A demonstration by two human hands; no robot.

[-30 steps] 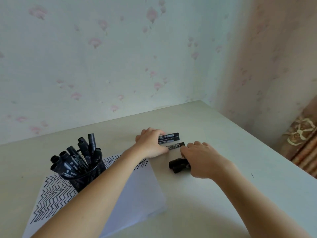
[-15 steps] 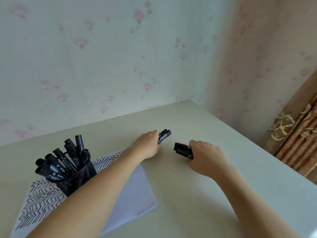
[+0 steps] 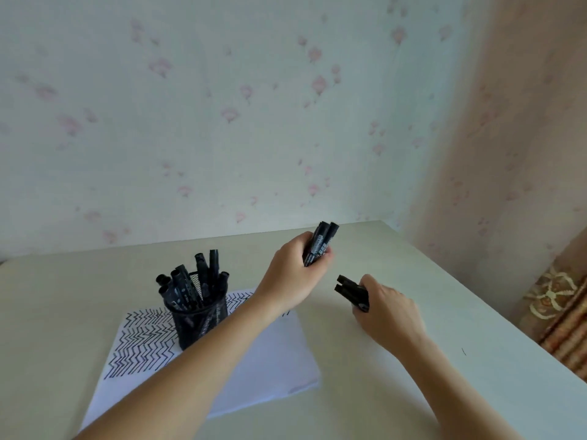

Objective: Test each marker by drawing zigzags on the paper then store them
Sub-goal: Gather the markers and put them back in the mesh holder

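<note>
My left hand (image 3: pixel 293 273) grips a bundle of black markers (image 3: pixel 320 242), lifted off the table with their ends pointing up. To its right, my right hand (image 3: pixel 386 308) holds a second small bunch of black markers (image 3: pixel 351 292) low over the table, their ends pointing left. A black mesh pen holder (image 3: pixel 198 319) stands on the white paper (image 3: pixel 270 360) and holds several more black markers (image 3: pixel 197 281). Black zigzag lines (image 3: pixel 143 341) cover the paper's left part.
The pale table (image 3: pixel 413 392) meets a flowered wall (image 3: pixel 222 122) at the back and a second wall at the right. A patterned curtain (image 3: pixel 562 315) hangs beyond the table's right edge. A small dark mark (image 3: pixel 463 351) lies on the table near that edge.
Both hands gathered markers from the table and picked them up. My left hand has risen and tipped its bundle upright; my right hand has drawn its bunch off the surface.
</note>
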